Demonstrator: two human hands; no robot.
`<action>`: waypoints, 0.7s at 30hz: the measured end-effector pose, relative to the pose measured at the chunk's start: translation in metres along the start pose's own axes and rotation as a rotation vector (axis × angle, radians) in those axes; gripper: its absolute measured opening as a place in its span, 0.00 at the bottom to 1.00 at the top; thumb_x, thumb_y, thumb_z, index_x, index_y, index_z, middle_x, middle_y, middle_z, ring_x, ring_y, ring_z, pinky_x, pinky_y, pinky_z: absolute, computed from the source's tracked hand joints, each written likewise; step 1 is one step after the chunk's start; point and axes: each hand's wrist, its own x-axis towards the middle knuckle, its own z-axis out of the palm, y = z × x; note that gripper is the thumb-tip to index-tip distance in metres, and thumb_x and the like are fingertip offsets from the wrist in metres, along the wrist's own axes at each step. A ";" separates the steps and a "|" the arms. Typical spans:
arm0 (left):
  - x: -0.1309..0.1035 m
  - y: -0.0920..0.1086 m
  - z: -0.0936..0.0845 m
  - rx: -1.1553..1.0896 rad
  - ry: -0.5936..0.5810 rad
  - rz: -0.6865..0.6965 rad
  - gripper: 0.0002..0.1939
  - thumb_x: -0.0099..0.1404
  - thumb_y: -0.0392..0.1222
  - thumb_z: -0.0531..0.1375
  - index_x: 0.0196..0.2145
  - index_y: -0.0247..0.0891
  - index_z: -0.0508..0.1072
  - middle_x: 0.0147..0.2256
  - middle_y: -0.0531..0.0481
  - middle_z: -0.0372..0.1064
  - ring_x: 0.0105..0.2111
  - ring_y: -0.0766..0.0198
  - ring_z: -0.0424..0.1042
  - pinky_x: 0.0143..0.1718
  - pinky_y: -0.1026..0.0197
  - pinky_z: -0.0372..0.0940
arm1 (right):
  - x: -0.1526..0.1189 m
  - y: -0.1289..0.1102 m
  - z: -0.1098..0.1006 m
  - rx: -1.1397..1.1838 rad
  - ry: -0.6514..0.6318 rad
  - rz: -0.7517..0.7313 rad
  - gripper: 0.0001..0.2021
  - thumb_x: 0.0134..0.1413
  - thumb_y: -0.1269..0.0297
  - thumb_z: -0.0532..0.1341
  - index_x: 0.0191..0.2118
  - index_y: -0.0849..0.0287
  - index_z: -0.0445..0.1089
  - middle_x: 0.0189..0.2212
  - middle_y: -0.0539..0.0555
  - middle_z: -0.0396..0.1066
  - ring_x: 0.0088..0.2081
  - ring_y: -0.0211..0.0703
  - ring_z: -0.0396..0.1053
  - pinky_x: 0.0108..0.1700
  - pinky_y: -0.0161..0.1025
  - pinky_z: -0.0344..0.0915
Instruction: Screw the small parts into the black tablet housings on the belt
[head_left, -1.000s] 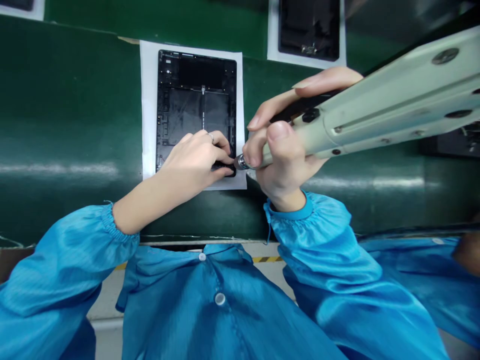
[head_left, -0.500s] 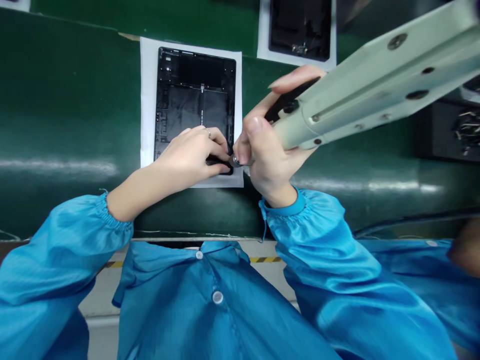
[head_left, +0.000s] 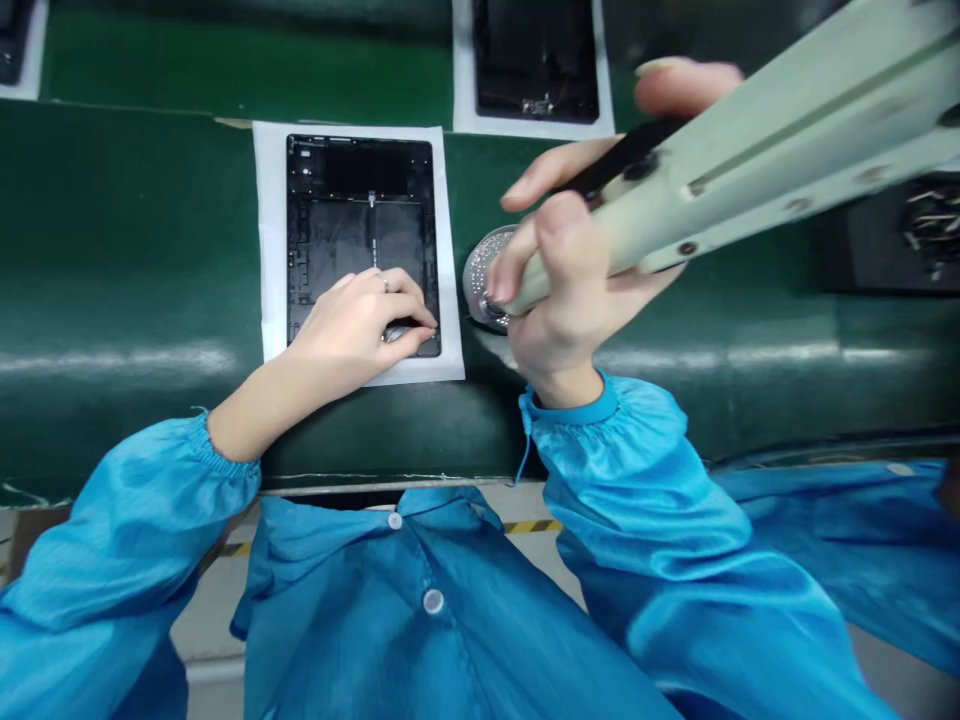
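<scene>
We could read no text; the tiny white marking (head_left: 374, 250) inside the black device casing (head_left: 337, 232) was illegible.

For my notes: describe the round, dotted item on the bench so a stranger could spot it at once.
On the green bench, find the black panel beneath the left hand, on a white sheet. Just right of that sheet, partly hidden by the right hand, is the round item. Its silvery, dotted top and curved rim set it apart from the rectangular panel and sheet.

Right hand (head_left: 566, 275) grips pale tool (head_left: 787, 150) — left hand (head_left: 352, 320) touches black casing (head_left: 337, 235).
</scene>
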 end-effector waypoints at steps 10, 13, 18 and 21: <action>-0.004 -0.007 -0.006 0.057 0.013 0.090 0.10 0.78 0.43 0.63 0.44 0.43 0.86 0.49 0.46 0.82 0.46 0.51 0.80 0.51 0.48 0.71 | 0.019 0.013 -0.029 -0.182 0.031 0.003 0.23 0.63 0.34 0.69 0.55 0.39 0.69 0.29 0.44 0.61 0.15 0.29 0.39 0.11 0.35 0.39; -0.005 -0.009 -0.006 0.065 0.024 0.092 0.11 0.78 0.45 0.62 0.43 0.44 0.86 0.48 0.46 0.82 0.45 0.51 0.80 0.49 0.48 0.71 | 0.014 0.019 -0.025 -0.136 -0.020 -0.023 0.25 0.64 0.33 0.67 0.56 0.42 0.69 0.26 0.42 0.57 0.14 0.27 0.36 0.11 0.34 0.34; -0.005 -0.009 -0.005 0.069 0.027 0.093 0.12 0.79 0.45 0.61 0.44 0.44 0.86 0.48 0.46 0.82 0.47 0.51 0.79 0.51 0.49 0.72 | 0.012 0.027 -0.027 -0.076 -0.078 0.010 0.25 0.62 0.34 0.68 0.53 0.43 0.67 0.25 0.42 0.54 0.14 0.27 0.34 0.10 0.34 0.34; -0.005 -0.009 -0.005 0.072 0.028 0.101 0.12 0.79 0.45 0.61 0.44 0.43 0.86 0.48 0.46 0.82 0.46 0.51 0.80 0.50 0.49 0.72 | 0.012 0.023 -0.031 -0.068 -0.075 -0.003 0.23 0.63 0.37 0.69 0.53 0.43 0.68 0.25 0.42 0.56 0.13 0.27 0.35 0.11 0.35 0.36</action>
